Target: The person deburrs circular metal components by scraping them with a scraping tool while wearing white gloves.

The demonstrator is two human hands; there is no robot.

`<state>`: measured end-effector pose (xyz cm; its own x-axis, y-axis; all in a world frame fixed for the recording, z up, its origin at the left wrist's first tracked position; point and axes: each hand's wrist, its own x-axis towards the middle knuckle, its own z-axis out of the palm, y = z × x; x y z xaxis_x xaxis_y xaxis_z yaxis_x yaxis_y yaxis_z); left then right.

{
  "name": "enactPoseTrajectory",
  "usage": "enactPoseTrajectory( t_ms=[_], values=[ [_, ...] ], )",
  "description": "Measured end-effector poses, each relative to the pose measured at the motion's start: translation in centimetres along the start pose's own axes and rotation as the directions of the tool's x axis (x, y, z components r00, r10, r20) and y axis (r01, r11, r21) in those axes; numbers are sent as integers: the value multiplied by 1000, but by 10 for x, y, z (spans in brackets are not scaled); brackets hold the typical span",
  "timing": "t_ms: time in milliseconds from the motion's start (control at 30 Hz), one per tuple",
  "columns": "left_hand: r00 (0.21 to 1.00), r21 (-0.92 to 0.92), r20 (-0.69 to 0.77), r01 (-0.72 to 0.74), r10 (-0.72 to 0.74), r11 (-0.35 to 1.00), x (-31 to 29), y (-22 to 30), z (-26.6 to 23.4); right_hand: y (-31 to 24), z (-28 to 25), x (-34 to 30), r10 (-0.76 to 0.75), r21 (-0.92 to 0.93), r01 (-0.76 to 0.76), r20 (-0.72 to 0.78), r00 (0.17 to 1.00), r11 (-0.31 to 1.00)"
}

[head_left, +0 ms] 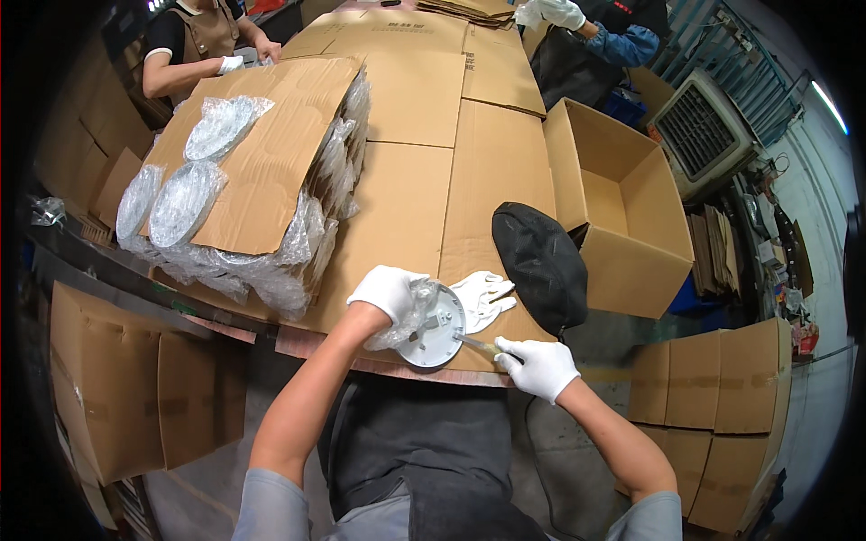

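Note:
My left hand [388, 292], in a white glove, is closed on a round whitish disc-shaped part [440, 335] at the table's near edge. Clear plastic wrapping [399, 335] is bunched around the disc's left side, under my fingers. The disc's inner face, with small raised fittings, is turned up toward me. My gloved right hand [545, 368] grips a screwdriver [483, 345] by its yellowish handle. The tool's shaft points left and reaches the disc's right rim; whether the tip touches it is too small to tell. A loose white glove [485, 298] lies just beyond the disc.
Cardboard covers the table [406, 194]. On the left is a stack of plastic-wrapped discs [188, 204] layered with cardboard sheets [271, 162]. A black fabric bag [539, 266] lies at right, beside an open carton [631, 270]. Two people [203, 41] [600, 45] work across the table.

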<state>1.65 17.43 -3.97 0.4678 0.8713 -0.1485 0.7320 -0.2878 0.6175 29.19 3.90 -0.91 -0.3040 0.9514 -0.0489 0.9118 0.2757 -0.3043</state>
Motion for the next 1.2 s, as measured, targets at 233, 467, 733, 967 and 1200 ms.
enactPoseTrajectory(
  t_ms=[233, 467, 733, 967, 1200],
  values=[
    [1000, 24, 26, 13, -13, 1000, -1, 0, -1, 12, 25, -2, 34, 219, -32, -5, 999, 975],
    [956, -131, -258, 108, -139, 985, -15, 30, -22, 34, 38, -9, 255, 393, -96, -375, 891, 915],
    [872, -788, -280, 30, -401, 615, 29, 5, 0, 46, 71, 4, 183, 221, -64, -575, 798, 973],
    [849, -966, -138, -229, -509, -120, 121, 18, 34, 44, 72, 5, 189, 190, -93, -588, 787, 977],
    [805, -879, -296, -440, -514, -184, 285, 70, 34, 45, 74, 1, 184, 139, -126, -586, 789, 982]
  ],
)
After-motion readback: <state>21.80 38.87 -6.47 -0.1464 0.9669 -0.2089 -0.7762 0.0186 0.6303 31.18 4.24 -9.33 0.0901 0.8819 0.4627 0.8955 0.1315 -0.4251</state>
